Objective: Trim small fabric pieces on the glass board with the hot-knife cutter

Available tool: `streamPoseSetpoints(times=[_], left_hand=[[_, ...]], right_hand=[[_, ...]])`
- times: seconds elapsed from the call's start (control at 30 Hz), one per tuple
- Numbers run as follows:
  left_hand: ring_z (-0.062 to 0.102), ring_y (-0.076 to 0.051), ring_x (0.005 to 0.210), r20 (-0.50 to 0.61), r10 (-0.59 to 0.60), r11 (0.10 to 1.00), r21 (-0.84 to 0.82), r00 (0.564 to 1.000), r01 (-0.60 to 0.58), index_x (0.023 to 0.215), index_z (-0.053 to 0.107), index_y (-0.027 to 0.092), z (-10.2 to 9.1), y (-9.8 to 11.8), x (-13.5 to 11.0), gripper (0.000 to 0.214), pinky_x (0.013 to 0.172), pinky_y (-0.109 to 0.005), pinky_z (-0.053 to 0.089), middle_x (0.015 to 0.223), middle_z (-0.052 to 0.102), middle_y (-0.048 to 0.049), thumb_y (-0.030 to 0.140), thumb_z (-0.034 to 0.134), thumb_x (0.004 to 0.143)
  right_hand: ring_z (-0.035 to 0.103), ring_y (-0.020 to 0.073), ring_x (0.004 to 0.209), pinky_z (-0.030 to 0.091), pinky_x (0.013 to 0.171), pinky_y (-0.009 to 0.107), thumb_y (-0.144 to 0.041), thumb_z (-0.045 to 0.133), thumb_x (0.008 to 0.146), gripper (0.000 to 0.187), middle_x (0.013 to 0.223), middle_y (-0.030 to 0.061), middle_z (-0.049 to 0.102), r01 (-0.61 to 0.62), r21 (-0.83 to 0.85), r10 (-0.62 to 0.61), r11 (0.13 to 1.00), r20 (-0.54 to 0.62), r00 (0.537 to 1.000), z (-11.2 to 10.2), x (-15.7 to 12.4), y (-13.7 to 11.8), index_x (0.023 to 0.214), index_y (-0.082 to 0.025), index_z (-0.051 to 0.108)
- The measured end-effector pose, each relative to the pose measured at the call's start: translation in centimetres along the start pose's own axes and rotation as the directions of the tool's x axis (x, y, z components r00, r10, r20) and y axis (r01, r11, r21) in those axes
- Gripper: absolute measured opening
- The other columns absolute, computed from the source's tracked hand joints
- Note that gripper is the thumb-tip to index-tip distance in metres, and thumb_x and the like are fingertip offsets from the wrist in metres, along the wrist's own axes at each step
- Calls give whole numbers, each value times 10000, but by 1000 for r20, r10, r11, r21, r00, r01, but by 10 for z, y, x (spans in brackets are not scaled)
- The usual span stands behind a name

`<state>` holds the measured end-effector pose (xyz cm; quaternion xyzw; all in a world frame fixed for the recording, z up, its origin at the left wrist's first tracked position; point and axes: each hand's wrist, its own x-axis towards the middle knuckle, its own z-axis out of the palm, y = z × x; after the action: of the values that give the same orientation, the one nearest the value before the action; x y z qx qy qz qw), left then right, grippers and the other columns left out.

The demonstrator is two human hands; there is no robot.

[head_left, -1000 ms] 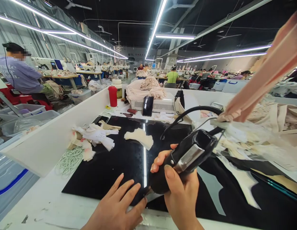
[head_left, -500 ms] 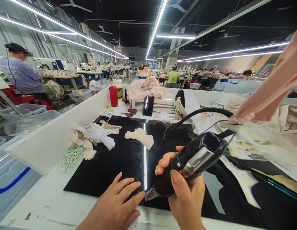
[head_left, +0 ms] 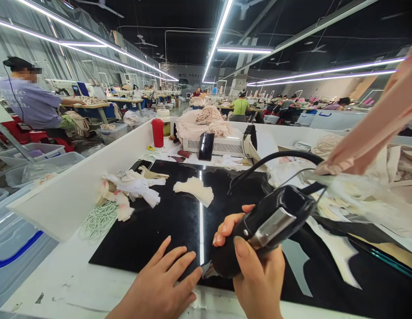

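My right hand (head_left: 255, 274) is wrapped around a black corded handheld power tool (head_left: 269, 217) with a silvery metal strip along its body. The tool leans down to the left, and its pale lower end sits close above the front edge of a glossy black board (head_left: 149, 239); whether it touches cannot be told. My left hand (head_left: 166, 283) lies palm down with fingers spread at that edge, its fingertips beside the tool's end. A pale pink cloth strip (head_left: 368, 124) is tied near the top of the tool and cable, running up to the right.
Cream fabric pieces (head_left: 194, 189), white scraps (head_left: 136, 184) and green cord (head_left: 101, 219) lie on or beside the board. Behind stand a phone (head_left: 206, 146), a red cup (head_left: 157, 133) and folded cloth (head_left: 206, 122). A grey template (head_left: 297, 266) lies right. Co-workers sit beyond the white side panel (head_left: 76, 195).
The tool in my right hand has shifted very slightly left and down. My left hand has barely moved. At far left, a co-worker's arm now reaches forward to their table.
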<state>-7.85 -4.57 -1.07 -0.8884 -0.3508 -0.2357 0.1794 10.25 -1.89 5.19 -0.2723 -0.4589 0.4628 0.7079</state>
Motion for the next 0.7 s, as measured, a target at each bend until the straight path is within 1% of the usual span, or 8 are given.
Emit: streamPoseSetpoints(times=[0.07,0.13,0.27,0.3,0.37,0.43,0.57,0.7], left_hand=[[672,-184,1143,14,6,1000,3,1000,-6,1218,692,255,-1,0,0,257,1300,-414,51,1201,741,-8,347,507,1066],[679,-188,1122,-23,0,1000,-7,1000,0,1191,695,250,3,0,0,235,1299,-433,97,1174,743,-14,344,527,1056],[686,-182,1064,-98,-34,992,-124,995,22,1096,699,252,8,-5,6,223,1286,-437,199,1100,746,-6,363,509,1059],[686,-179,1069,-67,-40,984,-174,997,27,1104,691,253,6,-8,11,213,1277,-433,237,1106,743,-1,348,506,1062],[679,-175,1119,100,-35,959,-278,994,61,1195,657,253,0,-15,22,184,1246,-431,323,1167,733,-3,280,548,1048],[669,-180,1166,200,-31,922,-373,979,105,1237,628,246,-5,-25,36,221,1231,-450,355,1220,725,-10,217,607,1018],[532,-246,1383,374,20,821,-535,927,198,1306,578,244,0,-40,60,418,1237,-541,319,1409,646,-32,156,732,928],[380,-286,1498,478,105,721,-641,872,265,1405,513,297,8,-47,75,618,1252,-606,225,1485,590,-18,223,813,870]], right_hand=[[624,123,682,522,627,273,-379,723,929,294,850,-38,655,-17,1,17,1000,-24,1000,2,0,-1,1182,-331,581],[620,124,679,525,630,276,-394,740,913,315,849,-38,653,-21,5,21,1000,-22,1000,1,2,-1,1177,-329,582],[643,144,670,548,635,317,-377,736,909,335,862,-23,658,57,-34,-57,998,16,998,-10,12,-5,1200,-320,579],[649,148,670,554,644,328,-371,732,910,334,861,-21,661,77,-49,-77,996,5,997,-13,15,-7,1203,-317,582],[649,151,660,558,646,335,-370,743,893,338,845,-20,664,98,-69,-101,993,-51,994,-19,21,-12,1189,-306,592],[646,152,647,558,633,333,-369,765,868,346,826,-21,665,96,-73,-104,993,-103,989,-25,26,-16,1164,-298,601],[651,149,653,570,652,336,-353,778,859,344,829,-24,669,74,-95,-87,993,-132,988,-35,31,-20,1153,-301,608],[649,142,657,579,643,316,-353,779,861,340,825,-28,663,73,-84,-83,994,-122,989,-38,34,-17,1148,-307,603]])
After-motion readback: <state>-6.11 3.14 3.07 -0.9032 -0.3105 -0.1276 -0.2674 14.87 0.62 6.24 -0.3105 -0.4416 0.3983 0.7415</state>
